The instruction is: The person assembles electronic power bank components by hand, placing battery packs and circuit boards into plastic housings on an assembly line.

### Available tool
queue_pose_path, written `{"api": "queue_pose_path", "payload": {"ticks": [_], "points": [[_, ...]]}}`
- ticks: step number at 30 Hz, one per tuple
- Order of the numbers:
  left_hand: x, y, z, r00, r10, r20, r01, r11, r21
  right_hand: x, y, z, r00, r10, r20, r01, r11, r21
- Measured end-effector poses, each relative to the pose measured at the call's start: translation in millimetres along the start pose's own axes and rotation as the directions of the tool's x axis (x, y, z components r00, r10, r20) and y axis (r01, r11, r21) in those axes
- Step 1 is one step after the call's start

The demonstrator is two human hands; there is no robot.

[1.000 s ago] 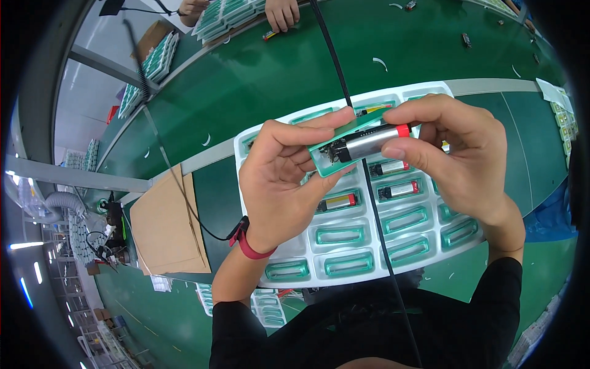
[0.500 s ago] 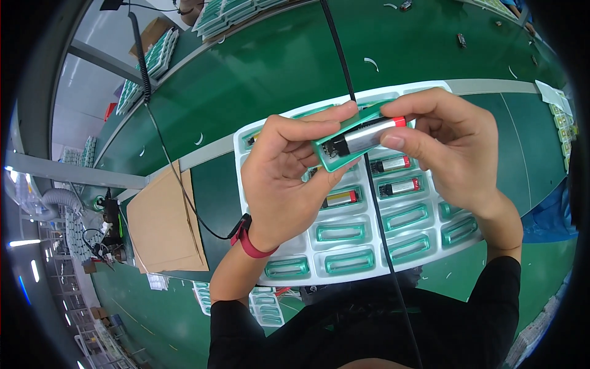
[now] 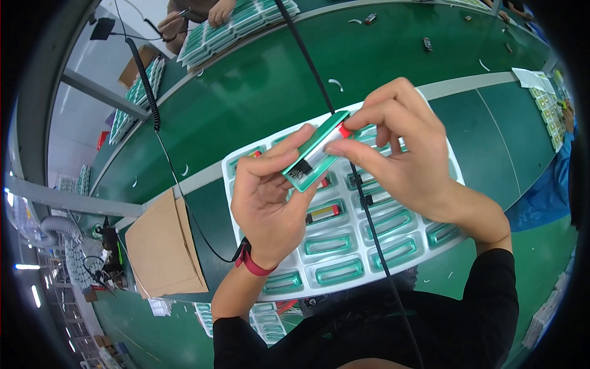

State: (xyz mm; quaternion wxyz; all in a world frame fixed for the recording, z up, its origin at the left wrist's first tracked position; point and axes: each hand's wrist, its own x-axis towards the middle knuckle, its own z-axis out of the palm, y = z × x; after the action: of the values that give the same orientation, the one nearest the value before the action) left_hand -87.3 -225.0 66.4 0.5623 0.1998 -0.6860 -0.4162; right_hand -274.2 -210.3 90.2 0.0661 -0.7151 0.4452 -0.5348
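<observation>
My left hand (image 3: 265, 200) grips a narrow green plastic case (image 3: 319, 133) between thumb and fingers, tilted above the tray. A silver battery (image 3: 321, 154), with a red end and a black end, lies in the case. My right thumb and fingertips pinch the red end; my right hand (image 3: 407, 161) is closed there. Below both hands sits a white tray (image 3: 305, 261) with rows of green cases. Several of its cases hold similar batteries, while the nearer ones, such as one green case (image 3: 329, 245), hold none. My hands hide part of the tray.
A black cable (image 3: 376, 237) runs across the tray. Brown cardboard sheets (image 3: 163, 243) lie to the left. A coiled cord (image 3: 144, 80) leads to the red strap (image 3: 253, 263) on my left wrist. Across the green bench, another person's hands (image 3: 220, 12) are beside stacked trays (image 3: 227, 34).
The case and battery have tilted more steeply and moved slightly left and down. The battery's red end sits deeper within the case. The view has shifted, showing another person's hands at the top.
</observation>
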Motion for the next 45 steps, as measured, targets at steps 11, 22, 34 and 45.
{"api": "queue_pose_path", "payload": {"ticks": [11,22,34,45], "points": [[1,-2,-10,0.999,0.036,-0.030,-0.026,0.957,0.289,13,17,-1,0.904,0.209,0.372,-0.366,0.828,0.424],[2,26,-14,0.956,-0.260,0.139,0.153,0.840,0.521,0,15,-7,0.943,-0.086,0.321,-0.028,0.941,0.336],[15,37,-16,0.913,-0.255,0.319,-0.041,0.720,0.693,-1,28,-11,0.848,-0.291,0.444,0.316,0.949,0.017],[11,36,-4,0.965,-0.189,0.184,-0.022,0.638,0.770,-9,22,8,0.902,-0.335,0.273,0.372,0.924,-0.093]]}}
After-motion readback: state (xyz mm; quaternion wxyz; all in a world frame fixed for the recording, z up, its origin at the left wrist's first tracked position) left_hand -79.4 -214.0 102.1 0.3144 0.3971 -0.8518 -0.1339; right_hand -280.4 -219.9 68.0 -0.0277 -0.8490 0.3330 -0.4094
